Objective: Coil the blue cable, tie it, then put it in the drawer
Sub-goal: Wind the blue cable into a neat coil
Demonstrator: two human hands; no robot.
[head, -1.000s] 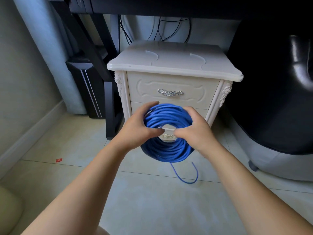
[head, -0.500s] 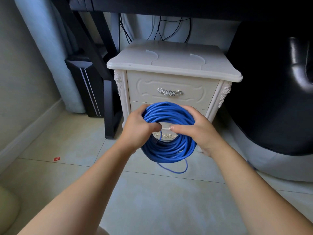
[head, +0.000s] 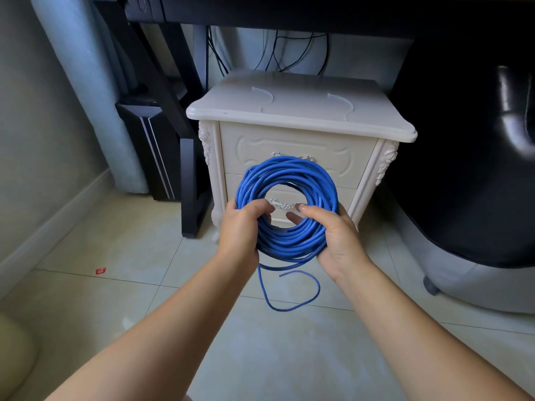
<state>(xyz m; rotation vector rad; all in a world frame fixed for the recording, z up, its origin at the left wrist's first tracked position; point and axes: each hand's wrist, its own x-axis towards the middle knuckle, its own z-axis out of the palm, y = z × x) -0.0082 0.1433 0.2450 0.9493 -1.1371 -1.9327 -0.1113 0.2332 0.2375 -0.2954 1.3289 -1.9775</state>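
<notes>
The blue cable (head: pixel 289 178) is wound into a thick round coil, held upright in front of the white nightstand (head: pixel 301 111). My left hand (head: pixel 241 227) grips the coil's lower left, thumb through the middle. My right hand (head: pixel 333 235) grips the lower right, thumb across the front strands. A loose cable end (head: pixel 289 296) hangs below the hands in a loop. Both drawers are closed; the upper drawer (head: pixel 254 151) shows above the coil, and the lower drawer's silver handle (head: pixel 282 204) shows through the coil's hole.
A black desk frame leg (head: pixel 189 180) stands left of the nightstand. A black chair (head: pixel 469 157) on a grey base fills the right. Dark wires (head: pixel 289 50) hang behind the nightstand. A small red scrap (head: pixel 100 270) lies on the tiled floor at the left.
Both hands have slid from the coil's sides down to its lower part, and the coil now stands higher, rising to the upper drawer's handle. The loose end hangs in a longer loop.
</notes>
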